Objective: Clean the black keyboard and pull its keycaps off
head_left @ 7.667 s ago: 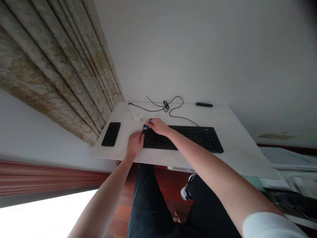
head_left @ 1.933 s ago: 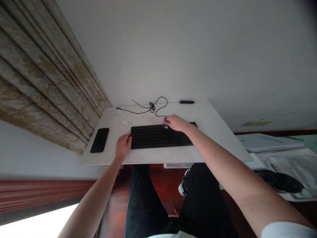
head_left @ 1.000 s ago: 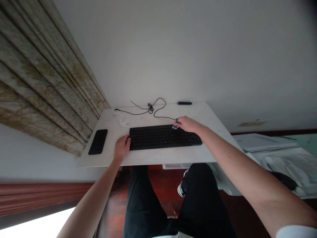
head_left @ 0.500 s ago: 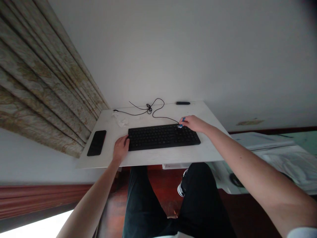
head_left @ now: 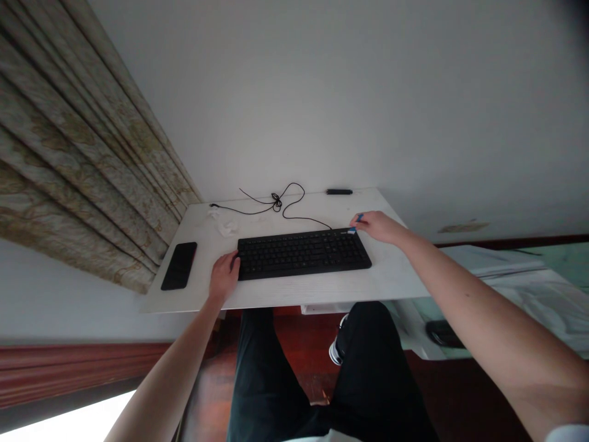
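A black keyboard [head_left: 301, 255] lies flat on the white table. My left hand [head_left: 224, 274] grips its left end, thumb along the edge and fingers at the upper corner. At the keyboard's upper right corner is my right hand [head_left: 373, 226], its fingers pinched on a small blue tool [head_left: 352, 229] with a whitish end. That end touches or hovers just over the top right of the keyboard; I cannot tell which. The tool's exact kind is too small to make out.
A black phone [head_left: 179, 266] lies at the left of the white table [head_left: 276, 296]. Behind the keyboard are its bundled cable [head_left: 277, 201], crumpled white tissue [head_left: 227, 227] and a short black stick-like object [head_left: 339, 191]. A patterned curtain [head_left: 92, 123] hangs at the left.
My right hand has moved right along the keyboard's top edge, carrying the small blue tool towards the corner. My left hand and the keyboard have stayed put.
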### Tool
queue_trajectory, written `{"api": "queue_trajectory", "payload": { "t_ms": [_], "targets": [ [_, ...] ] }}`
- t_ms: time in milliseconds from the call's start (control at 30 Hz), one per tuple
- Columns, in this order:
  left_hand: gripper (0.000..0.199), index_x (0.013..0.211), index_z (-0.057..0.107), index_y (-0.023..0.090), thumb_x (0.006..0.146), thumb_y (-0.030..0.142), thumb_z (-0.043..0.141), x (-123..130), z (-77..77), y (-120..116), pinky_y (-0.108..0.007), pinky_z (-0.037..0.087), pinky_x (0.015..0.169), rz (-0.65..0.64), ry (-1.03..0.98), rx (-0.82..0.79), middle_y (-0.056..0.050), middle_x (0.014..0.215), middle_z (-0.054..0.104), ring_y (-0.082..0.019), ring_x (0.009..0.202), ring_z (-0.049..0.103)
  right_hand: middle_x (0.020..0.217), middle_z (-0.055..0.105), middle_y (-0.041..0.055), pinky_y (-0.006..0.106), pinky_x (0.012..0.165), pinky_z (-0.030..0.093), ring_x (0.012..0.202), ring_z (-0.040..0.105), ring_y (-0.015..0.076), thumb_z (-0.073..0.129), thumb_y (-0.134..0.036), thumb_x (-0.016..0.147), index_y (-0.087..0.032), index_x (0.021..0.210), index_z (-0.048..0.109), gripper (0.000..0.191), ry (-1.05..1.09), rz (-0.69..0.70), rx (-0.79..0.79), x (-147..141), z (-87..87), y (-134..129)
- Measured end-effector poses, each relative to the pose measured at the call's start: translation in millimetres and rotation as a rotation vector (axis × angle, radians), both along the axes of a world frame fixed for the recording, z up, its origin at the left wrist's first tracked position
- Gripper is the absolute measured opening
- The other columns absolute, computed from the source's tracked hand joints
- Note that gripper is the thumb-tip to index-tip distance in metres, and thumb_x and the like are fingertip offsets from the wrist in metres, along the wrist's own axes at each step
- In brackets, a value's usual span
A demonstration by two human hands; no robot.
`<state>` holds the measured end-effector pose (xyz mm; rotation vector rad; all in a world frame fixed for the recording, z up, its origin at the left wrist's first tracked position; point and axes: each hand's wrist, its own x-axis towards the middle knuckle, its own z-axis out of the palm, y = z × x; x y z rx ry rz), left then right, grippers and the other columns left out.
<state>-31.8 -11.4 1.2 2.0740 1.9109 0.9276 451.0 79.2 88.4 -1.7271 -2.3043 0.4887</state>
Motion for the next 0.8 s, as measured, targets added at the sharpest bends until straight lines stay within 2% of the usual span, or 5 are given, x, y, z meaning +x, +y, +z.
{"api": "queue_trajectory", "payload": {
  "t_ms": [200,400,533,700,800],
  "targets": [
    [0.044,0.127,0.066,0.017,0.102,0.040,0.038,0,-0.6,0,-0.050,0.047,0.111,0.003,0.009,-0.013,-0.013,0.125,0.071,-0.028,0.120,0.064,0.090,0.078,0.0082,0.029,0.079,0.049,0.084,0.070,0.0221,0.059,-0.017,0.089,-0.020,0.080,0.075,0.019,-0.079,-0.066,0.031,3,-2.9,0],
    [0.044,0.128,0.066,0.018,0.102,0.040,0.038,-1,-1.6,0,-0.050,0.045,0.113,-0.001,0.005,-0.018,-0.012,0.125,0.070,-0.027,0.120,0.063,0.089,0.078,0.0059,0.028,0.077,0.050,0.085,0.071,0.0207,0.052,-0.024,0.094,-0.020,0.086,0.075,0.025,0.115,-0.073,0.090,-12,-3.3,-5],
    [0.045,0.127,0.066,0.017,0.101,0.041,0.038,-1,-2.2,1,-0.049,0.045,0.114,-0.004,0.001,-0.013,-0.012,0.126,0.070,-0.027,0.120,0.063,0.083,0.077,0.0080,0.029,0.081,0.052,0.085,0.073,0.0220,0.057,-0.021,0.092,-0.019,0.080,0.073,0.020,0.132,-0.237,0.139,-24,-13.6,-9],
    [0.043,0.127,0.066,0.019,0.101,0.040,0.038,-1,-3.3,1,-0.049,0.045,0.113,0.002,-0.001,-0.006,-0.011,0.125,0.070,-0.027,0.119,0.063,0.085,0.077,0.0089,0.028,0.075,0.057,0.077,0.075,0.0191,0.050,-0.025,0.098,-0.015,0.095,0.071,0.023,0.480,-0.427,0.102,-44,-32.7,-16],
    [0.043,0.128,0.065,0.019,0.101,0.040,0.038,-1,-3.3,1,-0.049,0.045,0.113,-0.001,-0.003,-0.010,-0.011,0.125,0.070,-0.027,0.119,0.063,0.085,0.077,0.0102,0.032,0.081,0.058,0.082,0.076,0.0224,0.052,-0.023,0.096,-0.015,0.091,0.071,0.021,0.355,-0.411,0.149,-49,-37.6,-20]
  ]
}}
